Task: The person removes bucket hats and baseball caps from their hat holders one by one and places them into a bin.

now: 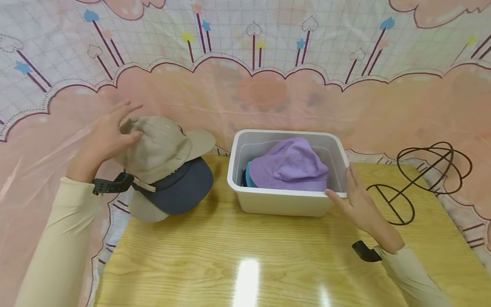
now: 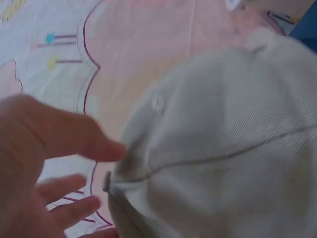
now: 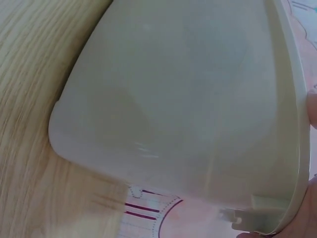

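My left hand (image 1: 111, 135) is at the crown of a beige baseball cap (image 1: 155, 149), thumb and fingers apart. In the left wrist view the thumb (image 2: 99, 141) is right at the cap's top button. That cap lies on a navy cap (image 1: 184, 187), with a light brim (image 1: 147, 209) showing underneath. A white plastic bin (image 1: 284, 204) stands to the right, holding a purple bucket hat (image 1: 289, 164) with a blue edge (image 1: 250, 175) beside it. My right hand (image 1: 362, 207) rests at the bin's front right corner, thumb on the front rim, fingers straight along the right side.
A black wire stand (image 1: 412, 181) lies on the wooden table (image 1: 215, 256) to the right of the bin. Behind the table hangs a pink patterned cloth (image 1: 268, 98). The stacked caps sit at the table's left back corner.
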`<move>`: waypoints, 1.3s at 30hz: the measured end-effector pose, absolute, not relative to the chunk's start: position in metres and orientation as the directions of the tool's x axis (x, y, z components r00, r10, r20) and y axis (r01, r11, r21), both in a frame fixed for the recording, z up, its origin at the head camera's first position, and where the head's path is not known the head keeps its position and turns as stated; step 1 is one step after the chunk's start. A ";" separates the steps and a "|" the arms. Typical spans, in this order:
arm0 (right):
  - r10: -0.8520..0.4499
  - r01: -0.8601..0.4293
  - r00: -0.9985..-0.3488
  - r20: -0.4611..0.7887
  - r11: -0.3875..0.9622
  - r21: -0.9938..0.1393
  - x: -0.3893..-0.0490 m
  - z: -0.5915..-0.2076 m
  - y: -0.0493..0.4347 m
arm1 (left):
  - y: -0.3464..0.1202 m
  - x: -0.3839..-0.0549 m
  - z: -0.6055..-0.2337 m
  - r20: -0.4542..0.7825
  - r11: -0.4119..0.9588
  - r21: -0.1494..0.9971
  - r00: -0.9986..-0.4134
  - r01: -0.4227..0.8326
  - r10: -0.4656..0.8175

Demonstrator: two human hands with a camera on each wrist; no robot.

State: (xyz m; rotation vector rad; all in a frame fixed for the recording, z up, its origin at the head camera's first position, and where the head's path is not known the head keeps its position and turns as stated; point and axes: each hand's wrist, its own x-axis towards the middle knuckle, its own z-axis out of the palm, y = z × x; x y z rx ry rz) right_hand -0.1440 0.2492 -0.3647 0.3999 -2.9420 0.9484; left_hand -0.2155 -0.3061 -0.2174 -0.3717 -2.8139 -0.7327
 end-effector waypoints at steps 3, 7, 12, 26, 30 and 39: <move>-0.232 -0.235 -0.969 0.081 0.776 -0.585 -0.144 -0.365 0.248 | -0.313 -0.221 -0.218 0.243 0.836 0.433 -0.937 0.335 0.250; -0.221 -0.219 -0.973 0.070 0.772 -0.596 -0.144 -0.366 0.245 | -0.318 -0.228 -0.223 0.280 0.823 0.424 -0.919 0.378 0.277; -0.203 -0.198 -0.977 0.062 0.769 -0.608 -0.141 -0.370 0.242 | -0.320 -0.232 -0.227 0.324 0.845 0.415 -0.923 0.338 0.210; -0.185 -0.188 -0.980 0.069 0.768 -0.612 -0.139 -0.369 0.244 | -0.318 -0.227 -0.227 0.309 0.862 0.455 -0.947 0.224 0.083; -0.184 -0.181 -0.981 0.058 0.773 -0.608 -0.139 -0.369 0.245 | -0.316 -0.225 -0.225 0.358 0.861 0.453 -0.932 0.230 0.060; -0.179 -0.167 -0.983 0.040 0.781 -0.602 -0.136 -0.362 0.245 | -0.307 -0.226 -0.211 0.525 0.828 0.456 -0.850 0.325 0.044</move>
